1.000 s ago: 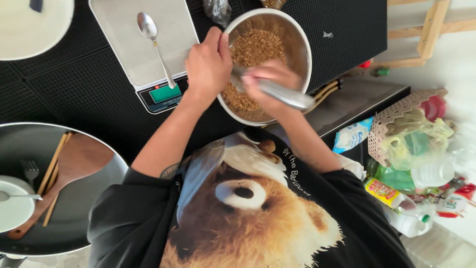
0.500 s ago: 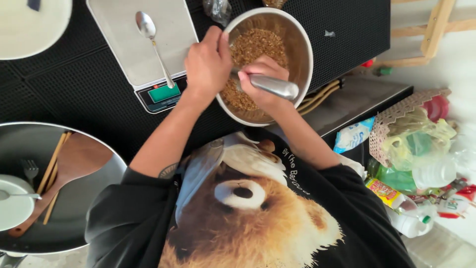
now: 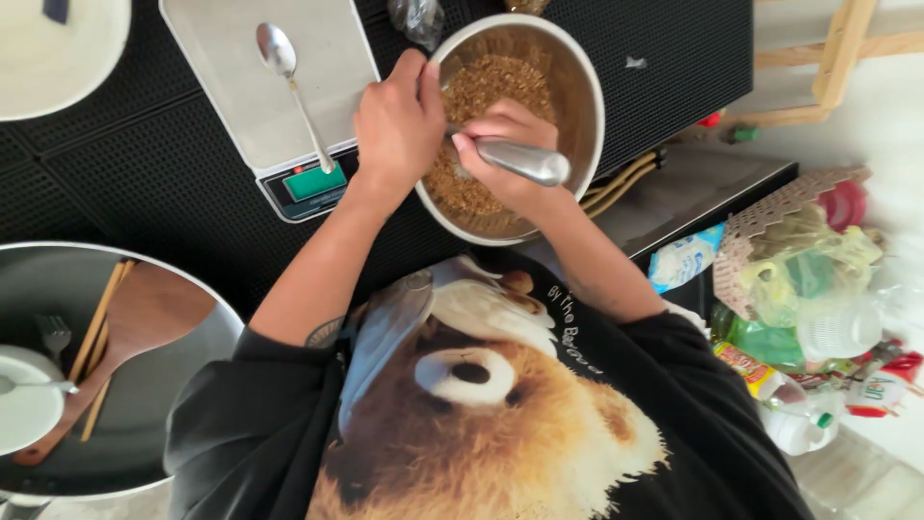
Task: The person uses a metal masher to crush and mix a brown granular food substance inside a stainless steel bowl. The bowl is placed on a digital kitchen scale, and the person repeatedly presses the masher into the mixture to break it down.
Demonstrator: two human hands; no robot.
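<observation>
the steel bowl point(image 3: 577, 87) holds brown grains point(image 3: 491, 87). left hand point(image 3: 399, 125) clamps the bowl's rim, right hand point(image 3: 505, 154) grips a metal utensil handle point(image 3: 525, 162) in the grains. a spoon point(image 3: 289, 77) lies on the scale point(image 3: 269, 87).

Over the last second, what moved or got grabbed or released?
The right hand, gripping a metal utensil handle, shifted a little left and up inside the steel bowl of brown grains, the handle swinging with it. The left hand stayed on the bowl's rim. Nothing was grabbed or released. The spoon on the kitchen scale and the wooden spatula did not move.
</observation>
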